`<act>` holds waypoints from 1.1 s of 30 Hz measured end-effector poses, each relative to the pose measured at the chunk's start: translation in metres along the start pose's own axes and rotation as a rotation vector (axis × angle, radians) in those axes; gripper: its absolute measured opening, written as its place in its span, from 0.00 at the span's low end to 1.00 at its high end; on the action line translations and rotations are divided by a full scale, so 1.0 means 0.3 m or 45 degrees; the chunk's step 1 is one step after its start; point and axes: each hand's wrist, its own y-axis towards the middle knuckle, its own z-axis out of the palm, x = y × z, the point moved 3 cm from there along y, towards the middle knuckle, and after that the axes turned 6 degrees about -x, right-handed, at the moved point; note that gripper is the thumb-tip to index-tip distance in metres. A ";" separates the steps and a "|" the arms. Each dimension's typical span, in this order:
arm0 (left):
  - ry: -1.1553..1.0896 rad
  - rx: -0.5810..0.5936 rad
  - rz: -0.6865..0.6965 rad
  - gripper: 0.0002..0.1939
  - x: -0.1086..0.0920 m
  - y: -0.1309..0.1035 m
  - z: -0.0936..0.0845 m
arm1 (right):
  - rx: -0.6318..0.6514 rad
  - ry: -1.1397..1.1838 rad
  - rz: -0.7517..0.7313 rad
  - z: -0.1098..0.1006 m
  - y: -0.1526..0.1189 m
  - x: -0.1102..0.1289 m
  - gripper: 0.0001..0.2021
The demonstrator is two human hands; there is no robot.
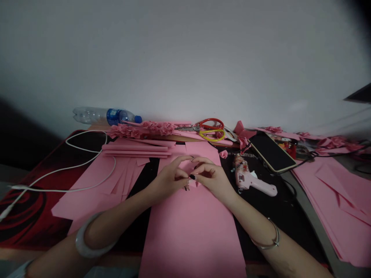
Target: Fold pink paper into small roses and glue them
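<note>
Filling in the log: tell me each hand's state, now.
Left hand: closed, pinching a small pink paper piece.
Right hand: closed, pinching the same piece.

I watch through one head-worn view, looking forward and down across the tabletop (17, 253) from above its near side. The wall (185, 58) fills my frame's upper part; forearms (124, 212) enter from the lower corners, with the fingers (204, 167) close, near centre.

A smooth, grey-white wall (185, 58) rises behind the flat, light-brown-edged desk (26, 254) in dim light; left of the desk lies a dark, indistinct area (17, 131).
</note>
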 end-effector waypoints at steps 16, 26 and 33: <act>-0.194 0.018 -0.119 0.29 0.001 0.004 0.005 | -0.062 -0.075 -0.158 0.010 -0.012 0.035 0.06; -0.286 -0.019 -0.182 0.28 -0.010 0.009 -0.008 | 0.025 -0.301 -0.343 0.004 -0.019 0.067 0.16; -0.316 -0.054 -0.232 0.25 -0.014 0.010 -0.014 | 0.025 -0.319 -0.392 0.006 -0.024 0.063 0.13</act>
